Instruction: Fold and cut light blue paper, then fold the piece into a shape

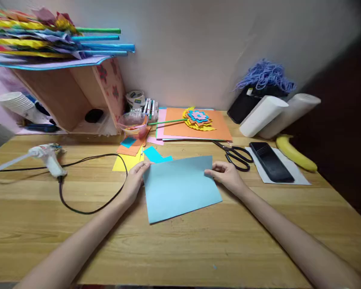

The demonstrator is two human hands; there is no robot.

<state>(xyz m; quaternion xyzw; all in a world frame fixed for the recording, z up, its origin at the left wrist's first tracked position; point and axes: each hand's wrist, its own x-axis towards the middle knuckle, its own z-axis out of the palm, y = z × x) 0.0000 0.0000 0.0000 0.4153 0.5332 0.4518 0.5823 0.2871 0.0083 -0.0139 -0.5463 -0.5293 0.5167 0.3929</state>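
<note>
A light blue sheet of paper is held over the middle of the wooden table, tilted a little. My left hand pinches its upper left corner, fingers behind and thumb at the edge. At the right edge, near the upper corner, my right hand grips it with the thumb in front. Just beyond the sheet lie bright blue paper scraps and yellow paper. Black-handled scissors rest past my right hand, their blades pointing away to the left.
A glue gun with a looping black cord is on the left. Orange sheets bear a layered paper flower. Right are a phone, a banana and white rolls. A wooden box stands back left.
</note>
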